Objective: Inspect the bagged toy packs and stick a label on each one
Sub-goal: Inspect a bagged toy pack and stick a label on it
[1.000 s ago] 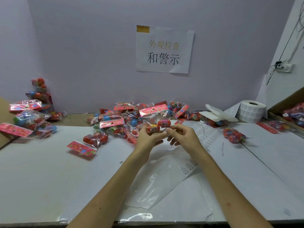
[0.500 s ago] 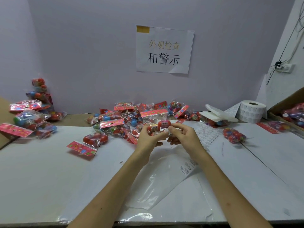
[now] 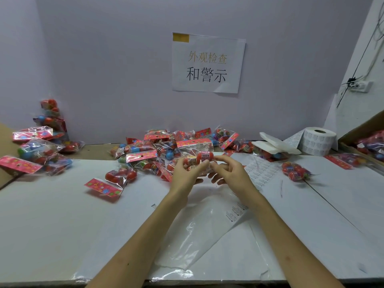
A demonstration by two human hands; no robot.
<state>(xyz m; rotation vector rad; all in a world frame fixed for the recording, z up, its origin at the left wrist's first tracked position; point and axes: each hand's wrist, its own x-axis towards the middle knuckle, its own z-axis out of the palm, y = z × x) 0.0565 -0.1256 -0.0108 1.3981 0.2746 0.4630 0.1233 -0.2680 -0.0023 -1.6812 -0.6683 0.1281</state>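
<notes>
The right hand (image 3: 230, 172) has since been loosened, fingers (image 3: 221, 161) relaxed beside the clear bagged pack of red toys (image 3: 200, 157), which is gripped by the left hand (image 3: 186, 172) above the white tabletop (image 3: 62, 215), seemingly raised for inspection, before the heaped packs (image 3: 145, 155).

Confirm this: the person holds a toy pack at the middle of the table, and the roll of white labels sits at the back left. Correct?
Wrong side. In the head view the roll of white labels sits at the back right of the table. The left hand does hold a toy pack at the middle.
</notes>
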